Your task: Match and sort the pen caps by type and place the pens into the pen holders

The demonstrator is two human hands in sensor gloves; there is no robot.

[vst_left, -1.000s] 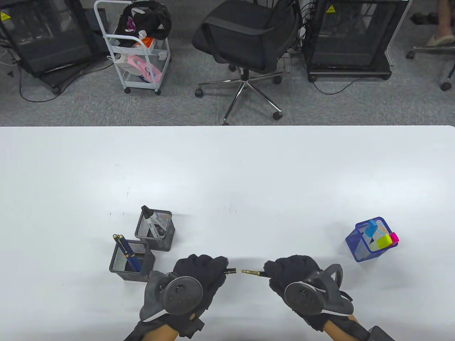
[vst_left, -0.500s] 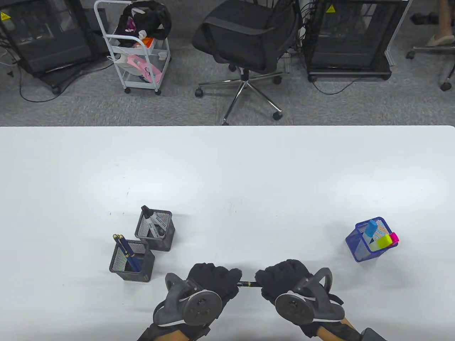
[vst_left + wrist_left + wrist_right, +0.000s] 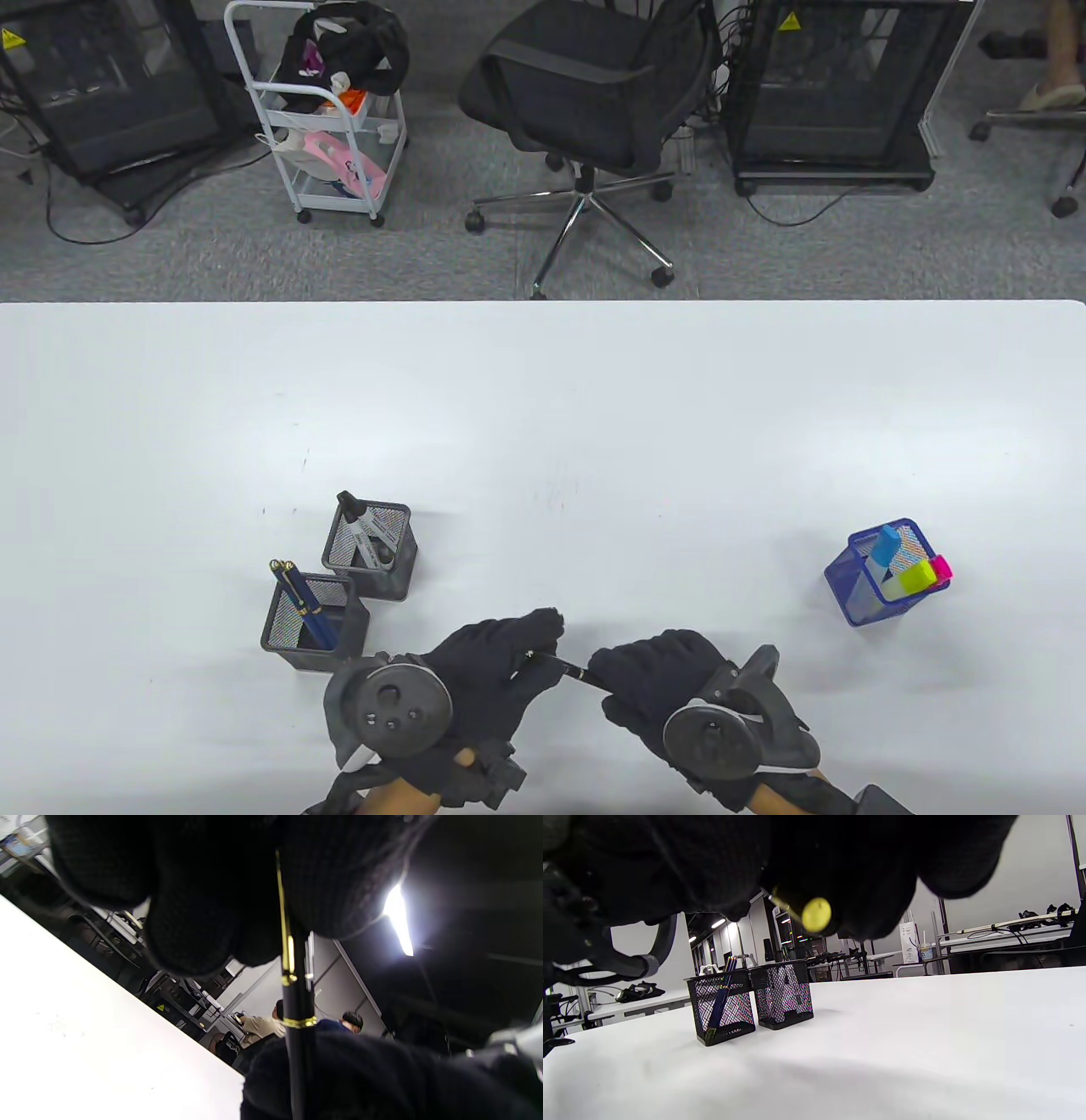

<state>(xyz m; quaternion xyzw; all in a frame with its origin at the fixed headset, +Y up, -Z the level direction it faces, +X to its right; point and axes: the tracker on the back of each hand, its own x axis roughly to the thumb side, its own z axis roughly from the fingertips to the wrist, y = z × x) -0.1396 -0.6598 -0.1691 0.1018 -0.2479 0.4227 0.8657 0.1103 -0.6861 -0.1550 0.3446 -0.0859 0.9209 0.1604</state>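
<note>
Both hands curl round one black fountain pen (image 3: 556,666) near the table's six o'clock edge: the left hand (image 3: 488,679) grips its capped end, the right hand (image 3: 657,692) its barrel. The pen holder with blue pens (image 3: 314,622) stands at the left hand's ten o'clock. A half-seated cap could slip off during transfer.

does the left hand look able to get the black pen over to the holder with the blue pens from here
Probably yes. The left hand grips the black pen, though the right hand also holds it and would need to let go. The holder with the blue pens stands just left of that hand, nothing between them.
</note>
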